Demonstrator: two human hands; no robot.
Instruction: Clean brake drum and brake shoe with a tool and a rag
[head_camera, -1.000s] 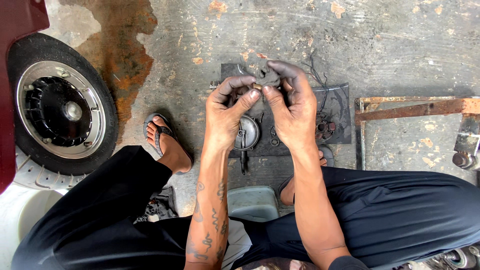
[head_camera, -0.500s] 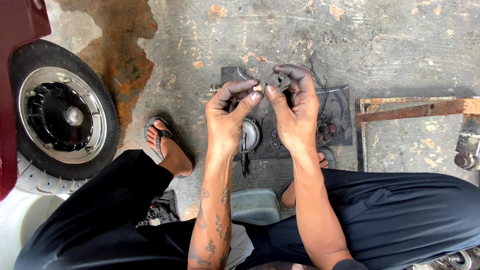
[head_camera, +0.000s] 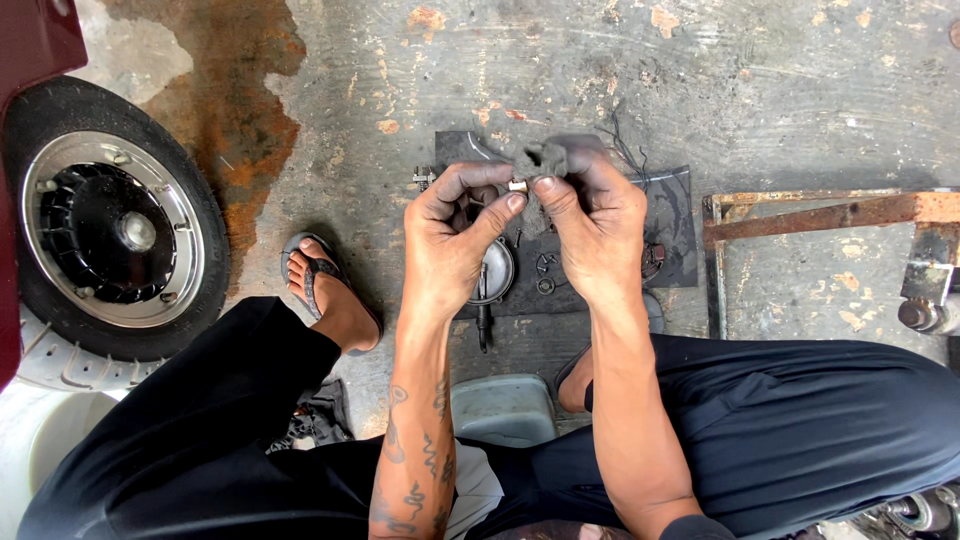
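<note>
- Small metal part (head_camera: 518, 185) is pinched in left hand (head_camera: 455, 235) fingertips; grey rag (head_camera: 548, 158) is clamped by right hand (head_camera: 598, 225).
- Risk judged: part could be dropped onto the black mat (head_camera: 672, 215) if the pinch loosens.

No packages, labels, signs or screens show anywhere in this view.
</note>
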